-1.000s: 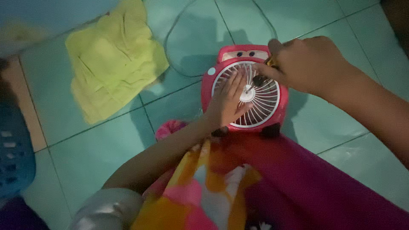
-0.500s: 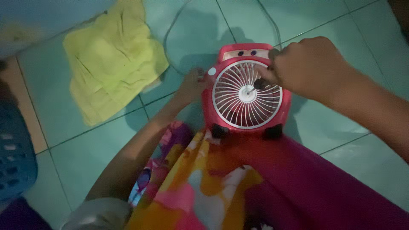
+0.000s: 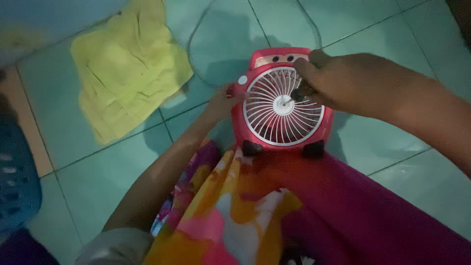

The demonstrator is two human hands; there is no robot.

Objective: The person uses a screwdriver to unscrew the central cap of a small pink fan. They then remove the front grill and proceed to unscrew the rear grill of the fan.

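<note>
Head camera looks steeply down, close over the lap, at the tiled floor (image 3: 122, 186).

Cloth (image 3: 128, 66) left of fan (image 3: 282, 105), basket (image 3: 17, 181) far left.

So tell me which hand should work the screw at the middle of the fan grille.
Right. The right hand already holds a small dark tool over the fan grille's centre. The left hand sits at the fan's left edge, probably better kept there to steady it.
</note>
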